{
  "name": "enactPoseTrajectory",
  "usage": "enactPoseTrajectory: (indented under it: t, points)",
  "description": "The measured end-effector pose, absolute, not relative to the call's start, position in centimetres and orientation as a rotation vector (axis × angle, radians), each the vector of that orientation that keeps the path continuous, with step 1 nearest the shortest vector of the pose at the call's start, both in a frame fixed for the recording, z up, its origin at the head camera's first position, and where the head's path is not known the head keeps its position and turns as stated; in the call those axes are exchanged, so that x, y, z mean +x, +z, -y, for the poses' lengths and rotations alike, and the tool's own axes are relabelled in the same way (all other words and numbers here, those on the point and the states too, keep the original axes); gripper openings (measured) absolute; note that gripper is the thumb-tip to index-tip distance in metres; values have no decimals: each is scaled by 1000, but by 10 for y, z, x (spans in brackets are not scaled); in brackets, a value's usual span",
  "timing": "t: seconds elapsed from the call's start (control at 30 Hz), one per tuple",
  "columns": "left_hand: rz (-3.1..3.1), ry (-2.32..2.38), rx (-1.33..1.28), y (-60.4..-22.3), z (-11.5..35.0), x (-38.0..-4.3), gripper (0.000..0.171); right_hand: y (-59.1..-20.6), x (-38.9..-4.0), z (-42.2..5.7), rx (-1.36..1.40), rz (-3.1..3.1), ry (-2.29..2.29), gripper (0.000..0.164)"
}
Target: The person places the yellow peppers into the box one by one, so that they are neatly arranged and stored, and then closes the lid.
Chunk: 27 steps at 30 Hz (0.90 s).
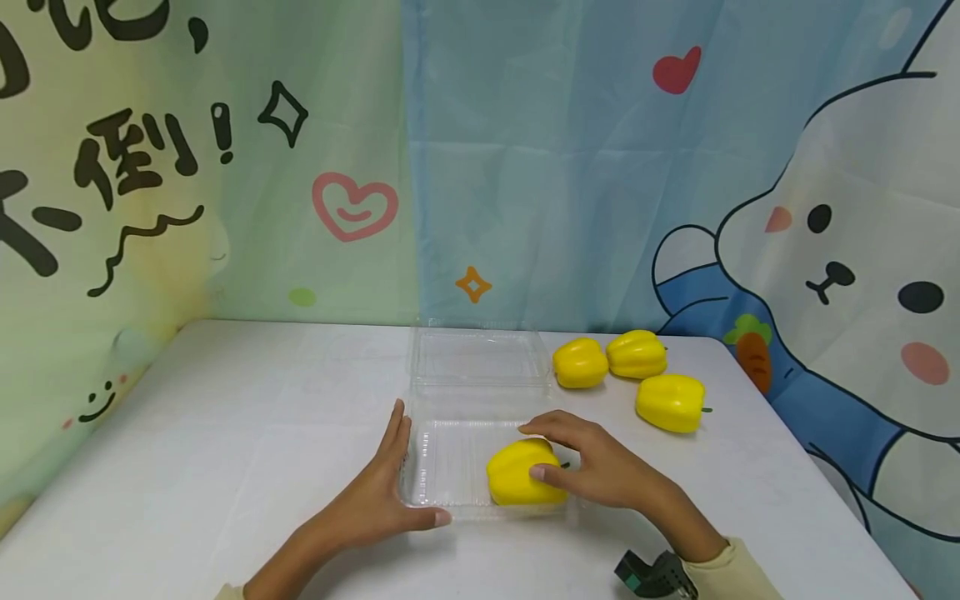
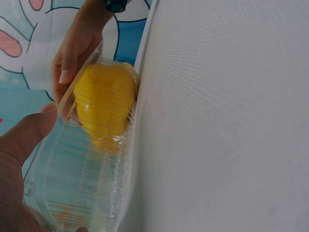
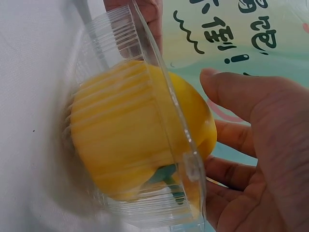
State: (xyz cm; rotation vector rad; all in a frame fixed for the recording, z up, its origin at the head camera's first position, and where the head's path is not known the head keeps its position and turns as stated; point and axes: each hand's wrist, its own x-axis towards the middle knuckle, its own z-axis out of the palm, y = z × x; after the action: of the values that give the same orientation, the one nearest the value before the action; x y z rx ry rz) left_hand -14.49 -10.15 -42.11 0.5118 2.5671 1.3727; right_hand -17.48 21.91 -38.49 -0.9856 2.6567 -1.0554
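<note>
A yellow bell pepper [image 1: 521, 473] with a green stem lies on its side in the right part of a clear plastic clamshell box [image 1: 450, 467]. The box's lid [image 1: 480, 358] is folded back flat, away from me. My right hand [image 1: 600, 462] is around the pepper's upper right side, fingers spread and loosely bent. In the right wrist view its thumb [image 3: 224, 89] stands off the pepper [image 3: 125, 130]. At the box's left end is my left hand [image 1: 378, 496], fingers extended along the wall. Its thumb [image 2: 36, 125] lies at the near rim.
Three more yellow bell peppers [image 1: 580, 363] [image 1: 637, 354] [image 1: 671, 403] lie on the white table [image 1: 285, 400] right of the lid. A dark strapped device [image 1: 656, 575] is at my right wrist. A printed curtain [image 1: 525, 183] hangs behind the table.
</note>
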Motion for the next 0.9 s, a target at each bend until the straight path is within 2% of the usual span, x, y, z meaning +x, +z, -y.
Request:
enactPoseTrajectory:
  t: [0.3,0.9]
  points:
    - [-2580,1368,504,-422,102,-145,133,-386,-176,-219,-971,-2557,-1253,44]
    - [-2583,1363,507,-420,100,-145,133,-377,-183,-241,-993,-2910,-1328,44]
